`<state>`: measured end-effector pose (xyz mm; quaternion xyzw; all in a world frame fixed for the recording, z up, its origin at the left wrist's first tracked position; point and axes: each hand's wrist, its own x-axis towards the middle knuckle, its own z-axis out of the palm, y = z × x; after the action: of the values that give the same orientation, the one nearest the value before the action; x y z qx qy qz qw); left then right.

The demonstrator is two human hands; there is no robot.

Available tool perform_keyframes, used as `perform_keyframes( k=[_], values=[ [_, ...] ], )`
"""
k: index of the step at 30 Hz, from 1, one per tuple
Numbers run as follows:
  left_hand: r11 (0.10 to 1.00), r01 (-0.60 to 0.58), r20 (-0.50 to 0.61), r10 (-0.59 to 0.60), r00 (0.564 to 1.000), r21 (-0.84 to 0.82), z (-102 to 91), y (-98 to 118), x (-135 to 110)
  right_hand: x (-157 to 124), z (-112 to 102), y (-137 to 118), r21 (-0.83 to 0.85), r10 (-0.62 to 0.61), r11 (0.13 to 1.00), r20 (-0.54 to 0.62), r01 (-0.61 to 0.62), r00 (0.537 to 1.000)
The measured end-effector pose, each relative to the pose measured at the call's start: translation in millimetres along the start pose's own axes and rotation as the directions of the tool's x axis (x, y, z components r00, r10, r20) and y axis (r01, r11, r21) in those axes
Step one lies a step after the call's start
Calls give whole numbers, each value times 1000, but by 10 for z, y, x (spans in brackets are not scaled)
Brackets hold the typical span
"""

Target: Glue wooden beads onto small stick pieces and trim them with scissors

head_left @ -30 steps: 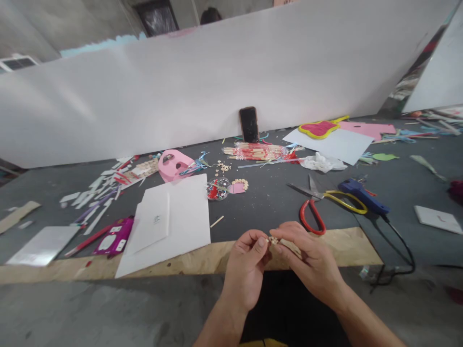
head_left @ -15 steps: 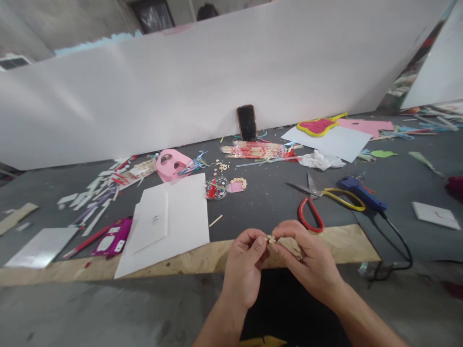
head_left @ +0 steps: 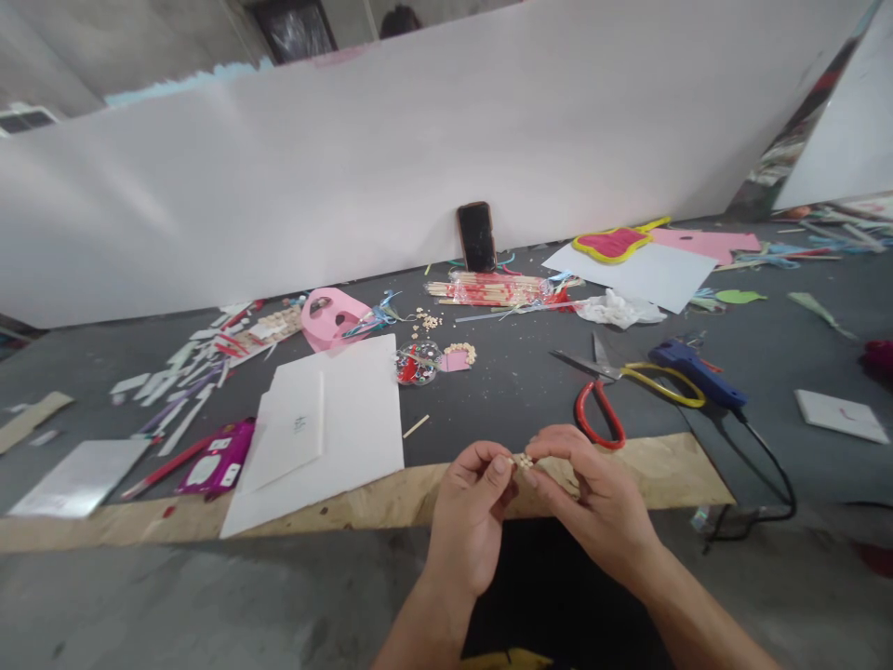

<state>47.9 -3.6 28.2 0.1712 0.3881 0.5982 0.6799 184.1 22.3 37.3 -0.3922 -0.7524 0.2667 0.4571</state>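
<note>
My left hand [head_left: 471,516] and my right hand [head_left: 593,498] meet over the near edge of the work surface, fingertips pinched together. Between them sits a small cluster of pale wooden beads [head_left: 523,460], held by both hands. A thin pale strip runs under my right fingers; I cannot make out what it is. The red and yellow scissors [head_left: 606,395] lie just beyond my right hand, and a small wooden stick [head_left: 417,426] lies beyond my left hand.
White sheets [head_left: 327,428] lie to the left, a blue glue gun [head_left: 698,377] with its black cord to the right. Farther back are a bead dish [head_left: 417,363], a skewer pack [head_left: 495,290], a pink foam shape [head_left: 335,316], a phone [head_left: 477,236] against the white board, and scattered scraps.
The hands stay pinched on the beads almost without moving. The view has shifted very slightly, and the scene sits a little higher in frame.
</note>
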Motion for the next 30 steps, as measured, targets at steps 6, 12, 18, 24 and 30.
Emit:
perform_keyframes(
  k=[6,12,18,24,30],
  values=[
    [1000,11,26,-11,1000,-14,33,11,-9,-27,34,73,65,14,998,-6,-14,1000],
    [1000,15,37,-14,999,-21,30,8,-22,-61,51,119,106,44,993,1,-43,999],
    [1000,10,36,-9,999,-27,5,1,2,-30,27,72,42,-4,999,-4,4,1000],
    [1000,3,33,-3,999,-23,9,-10,-5,-1,11,24,-1,-45,999,0,45,999],
    [1000,-7,31,8,999,-14,7,-20,0,-14,13,53,1,-78,997,24,78,997]
  ],
)
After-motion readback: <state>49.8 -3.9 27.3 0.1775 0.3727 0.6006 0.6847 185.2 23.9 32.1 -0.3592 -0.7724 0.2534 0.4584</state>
